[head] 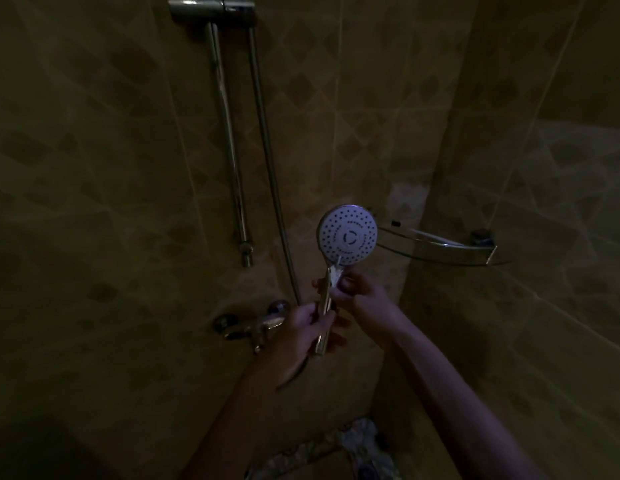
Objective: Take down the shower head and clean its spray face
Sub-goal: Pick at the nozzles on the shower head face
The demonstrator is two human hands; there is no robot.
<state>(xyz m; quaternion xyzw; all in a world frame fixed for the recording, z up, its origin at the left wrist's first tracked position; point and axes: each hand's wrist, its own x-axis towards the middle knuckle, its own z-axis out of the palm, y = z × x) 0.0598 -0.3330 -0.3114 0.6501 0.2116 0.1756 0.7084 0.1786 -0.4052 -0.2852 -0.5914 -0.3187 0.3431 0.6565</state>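
The shower head (347, 234) is off its holder and held upright in front of the wall, its round white spray face turned toward me. My left hand (306, 327) is closed around the lower part of its chrome handle. My right hand (358, 292) grips the handle's neck just under the face, with a small white scrap pinched at the fingertips; I cannot tell what it is. The hose (270, 161) runs from the bracket down behind my hands. The room is very dim.
A chrome slide rail (229, 140) with its top bracket (211, 6) is fixed on the tiled wall. The mixer tap (253, 325) sits at lower left of my hands. A glass corner shelf (443, 245) juts out at right. Patterned cloth (339, 448) lies below.
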